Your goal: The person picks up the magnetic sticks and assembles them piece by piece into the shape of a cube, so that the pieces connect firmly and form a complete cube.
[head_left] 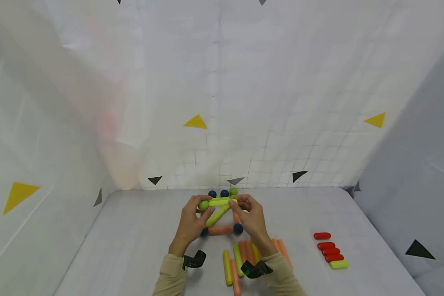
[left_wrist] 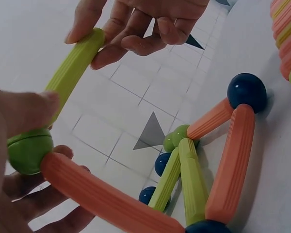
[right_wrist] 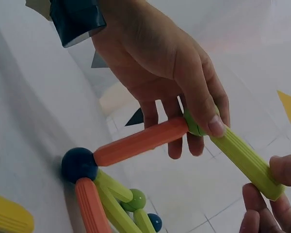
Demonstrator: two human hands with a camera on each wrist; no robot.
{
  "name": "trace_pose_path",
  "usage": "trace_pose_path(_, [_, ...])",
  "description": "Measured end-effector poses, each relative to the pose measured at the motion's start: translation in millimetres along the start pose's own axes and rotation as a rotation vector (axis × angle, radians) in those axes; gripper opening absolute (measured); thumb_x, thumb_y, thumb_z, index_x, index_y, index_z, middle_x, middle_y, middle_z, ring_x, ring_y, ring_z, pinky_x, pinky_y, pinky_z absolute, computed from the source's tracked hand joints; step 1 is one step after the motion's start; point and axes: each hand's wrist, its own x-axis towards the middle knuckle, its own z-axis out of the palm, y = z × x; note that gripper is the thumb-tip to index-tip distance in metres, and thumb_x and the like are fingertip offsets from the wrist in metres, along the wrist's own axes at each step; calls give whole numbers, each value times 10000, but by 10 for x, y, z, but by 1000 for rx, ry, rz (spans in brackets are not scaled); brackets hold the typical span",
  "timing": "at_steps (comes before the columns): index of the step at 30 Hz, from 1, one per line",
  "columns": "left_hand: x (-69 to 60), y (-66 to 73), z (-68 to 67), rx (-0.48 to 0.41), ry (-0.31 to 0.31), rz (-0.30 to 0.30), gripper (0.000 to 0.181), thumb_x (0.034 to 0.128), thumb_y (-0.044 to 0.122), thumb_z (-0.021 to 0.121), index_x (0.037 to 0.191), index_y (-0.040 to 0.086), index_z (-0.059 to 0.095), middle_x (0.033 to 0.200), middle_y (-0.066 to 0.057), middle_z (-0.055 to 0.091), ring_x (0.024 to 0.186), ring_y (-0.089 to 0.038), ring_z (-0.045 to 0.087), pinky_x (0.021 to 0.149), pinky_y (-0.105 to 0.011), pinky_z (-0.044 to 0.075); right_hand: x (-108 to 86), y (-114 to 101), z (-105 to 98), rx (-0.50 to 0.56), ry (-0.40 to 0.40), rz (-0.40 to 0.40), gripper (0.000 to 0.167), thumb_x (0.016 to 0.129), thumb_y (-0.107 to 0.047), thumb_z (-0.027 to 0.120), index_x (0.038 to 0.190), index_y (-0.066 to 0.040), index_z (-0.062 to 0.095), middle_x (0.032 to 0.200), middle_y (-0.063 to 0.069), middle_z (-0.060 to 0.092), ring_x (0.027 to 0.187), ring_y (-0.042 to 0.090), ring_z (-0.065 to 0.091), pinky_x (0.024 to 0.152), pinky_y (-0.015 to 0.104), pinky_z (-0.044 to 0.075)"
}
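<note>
In the lower middle of the frame, a lime stick [head_left: 220,202] is stretching between both hands, off the table. The left hand [head_left: 191,223] is gripping a green ball [head_left: 204,205], its thumb also resting on the stick's left end — probably to keep the joint steady. The right hand [head_left: 253,220] is pinching the stick's other end between thumb and fingers, seemingly to guide it. An upright orange stick [right_wrist: 140,141] is rising from a dark blue ball [right_wrist: 80,164] to the green one (the left hand is likely bracing it too). Beneath and between the hands, flat orange sticks [head_left: 220,230] and a lime diagonal [head_left: 217,217] are lying joined.

Loose sticks [head_left: 227,268] are lying at bottom centre — perhaps for easy reach — and short red sticks [head_left: 322,235] are sitting at lower right. The pale table [head_left: 133,230] is meeting white sheeting [head_left: 299,74], where yellow triangles [head_left: 196,122] and black triangles [head_left: 419,250] are dotting the walls.
</note>
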Motion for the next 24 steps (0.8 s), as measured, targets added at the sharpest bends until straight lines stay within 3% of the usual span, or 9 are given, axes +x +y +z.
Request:
trace_pose_path(7, [6,-5,14,-19,-31,8,228,990,125,760,1197,81,673,1068,-13,681,844,-110,565,732,-246,494,31,72,-133,-42,-62,14,442,996,-466,737,1323,-178,657,1073,59,788,1011,235,647,819,341,460])
trace_pose_path(11, [24,-8,11,-18,-26,29,217,996,113,749,1195,76,671,1049,-17,671,826,-106,550,717,-243,486,84,147,-244,-158,-49,-17,428,1024,-518,674,1314,-203,670,1141,45,777,1025,239,662,788,337,483])
trace_pose_path(16, [32,-8,-2,-13,-23,38,203,1002,112,740,1189,79,669,1052,-23,669,831,-108,549,723,-245,491,198,329,-325,-400,-2,-109,408,1004,-413,742,1308,-147,681,1205,103,757,1028,264,689,819,422,571])
trace_pose_path(20, [26,0,-5,-20,-27,28,193,1004,107,736,1183,82,669,1061,-26,670,841,-112,556,729,-245,501,354,479,-334,-471,-18,-132,423,1009,-327,745,1351,-95,656,1248,196,733,1056,348,704,899,522,578])
trace_pose_path(24, [3,-7,17,-34,-33,16,187,1004,105,735,1177,114,666,1060,-16,670,848,-110,562,740,-250,509,593,595,-312,-526,-70,-136,424,1044,-274,694,1421,-94,618,1270,231,716,1080,370,715,918,544,582])
